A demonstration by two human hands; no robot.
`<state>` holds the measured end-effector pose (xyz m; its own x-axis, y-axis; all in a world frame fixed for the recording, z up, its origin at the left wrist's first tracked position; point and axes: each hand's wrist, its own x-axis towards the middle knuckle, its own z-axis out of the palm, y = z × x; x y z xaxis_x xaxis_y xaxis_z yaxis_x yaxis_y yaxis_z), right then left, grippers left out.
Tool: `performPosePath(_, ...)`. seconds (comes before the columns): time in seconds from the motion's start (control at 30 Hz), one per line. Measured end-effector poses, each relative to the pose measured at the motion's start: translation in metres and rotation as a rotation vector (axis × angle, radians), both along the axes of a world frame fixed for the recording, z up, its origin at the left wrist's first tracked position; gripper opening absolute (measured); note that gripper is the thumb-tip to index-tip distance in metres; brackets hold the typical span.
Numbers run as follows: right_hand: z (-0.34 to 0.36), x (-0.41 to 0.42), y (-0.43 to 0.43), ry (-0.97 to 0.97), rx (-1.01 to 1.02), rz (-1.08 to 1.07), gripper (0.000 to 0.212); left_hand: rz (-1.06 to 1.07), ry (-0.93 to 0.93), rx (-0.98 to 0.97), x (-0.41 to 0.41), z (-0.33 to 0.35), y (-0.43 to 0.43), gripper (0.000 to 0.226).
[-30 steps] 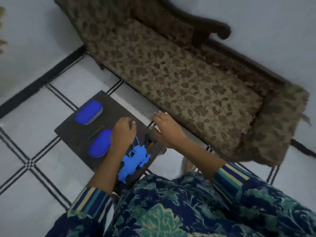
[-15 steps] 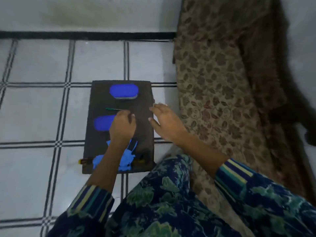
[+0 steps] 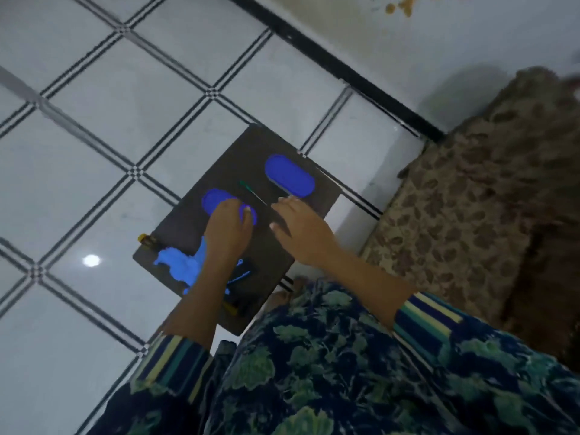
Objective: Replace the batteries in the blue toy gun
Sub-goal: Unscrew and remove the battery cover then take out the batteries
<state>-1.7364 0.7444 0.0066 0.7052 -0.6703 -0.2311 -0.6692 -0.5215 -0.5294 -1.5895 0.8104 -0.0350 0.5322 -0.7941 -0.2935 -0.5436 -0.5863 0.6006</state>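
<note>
The left grip has moved from beside the nearer blue oval case onto it, fingers curled over its end, though I cannot tell if it truly holds it. The right grip stays released, fingers spread above the dark board. With the green screwdriver not taken up at 10 o'clock from the right grip, and the blue toy gun lying at 7 o'clock from the left one, the task seems near its start.

Left hand curled, knuckles up; right hand fingers extended.
</note>
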Motion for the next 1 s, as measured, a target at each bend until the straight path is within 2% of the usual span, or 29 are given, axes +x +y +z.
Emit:
performPosePath(0.2,-0.055,0.048,-0.037,0.001,0.125,0.207,0.042,0.290,-0.038,0.050,0.009,-0.026,0.008,0.032)
performPosePath(0.3,-0.086,0.065,-0.046,0.016,0.190,0.252,0.042,0.392,-0.095,0.065,0.012,-0.033,0.003,0.027)
performPosePath(0.43,-0.137,0.092,-0.069,0.001,0.215,0.375,0.041,0.461,-0.111,0.054,0.018,-0.078,-0.017,0.027)
performPosePath(0.53,-0.173,0.103,-0.085,-0.054,0.169,0.383,0.039,0.481,-0.127,0.025,0.014,-0.116,-0.032,0.030)
performPosePath(0.67,-0.238,0.095,-0.103,-0.176,0.056,0.393,0.037,0.475,-0.221,-0.049,-0.003,-0.176,-0.041,0.047)
performPosePath(0.83,-0.314,0.089,-0.117,-0.239,-0.075,0.396,0.037,0.447,-0.362,-0.186,-0.015,-0.230,-0.041,0.038)
performPosePath(0.93,-0.356,0.097,-0.133,-0.171,-0.157,0.424,0.040,0.512,-0.393,-0.355,-0.015,-0.252,-0.040,0.033)
performPosePath(1.0,-0.375,0.108,-0.142,-0.149,-0.223,0.453,0.035,0.527,-0.447,-0.480,-0.018,-0.259,-0.038,0.031)
